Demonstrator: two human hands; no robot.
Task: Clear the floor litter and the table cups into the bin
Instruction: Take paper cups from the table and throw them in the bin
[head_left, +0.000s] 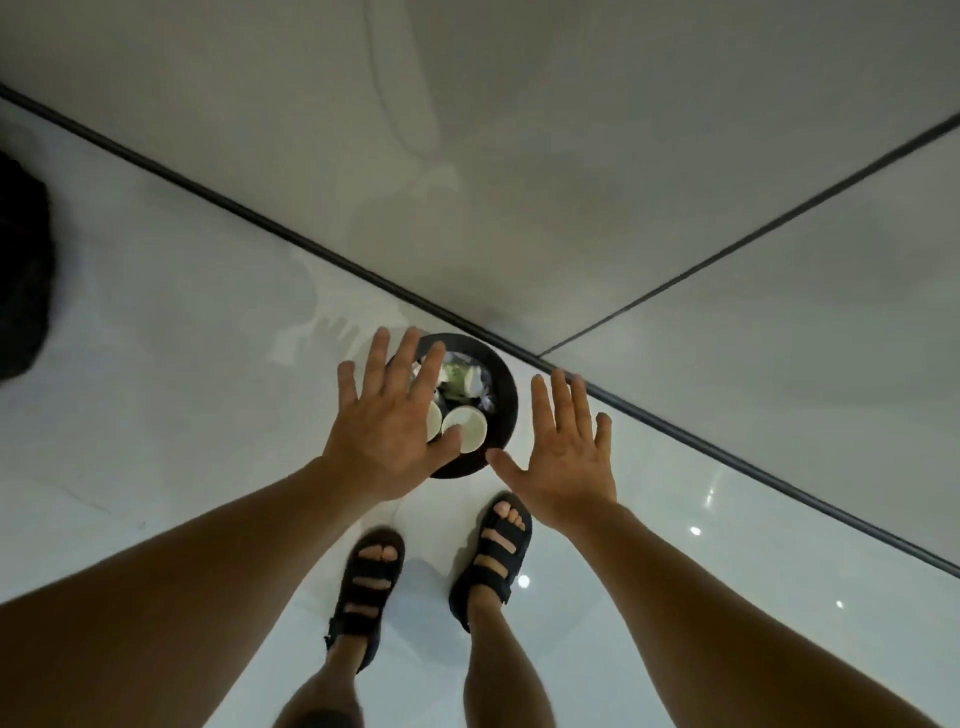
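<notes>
Two hands are in my view, both empty. My left hand (387, 421) is spread flat, fingers straight, palm down above the near left part of the bin (506, 395). My right hand (563, 457) is spread the same way just to the bin's right, gripping nothing.

The bin is round and black. It stands on the glossy white floor (156, 415) right at its far edge, by the point where the dark skirting line (249, 213) meets a second dark line. Inside it I see white cups (467, 423) lying mouth-up at the near side, with crumpled pale litter (457, 379) behind them. My left hand hides part of the contents.

I judge the dropping step to be over, or all but over, because the cups and the litter lie in the bin and nothing hangs from either hand. No table shows from here, and the bit of floor I can see carries only my sandals (366, 587) and a dark shape (23, 270) at the left edge that I cannot identify. The next move, I think, calls for lifting the head and scanning the room for any cup or scrap left behind.
</notes>
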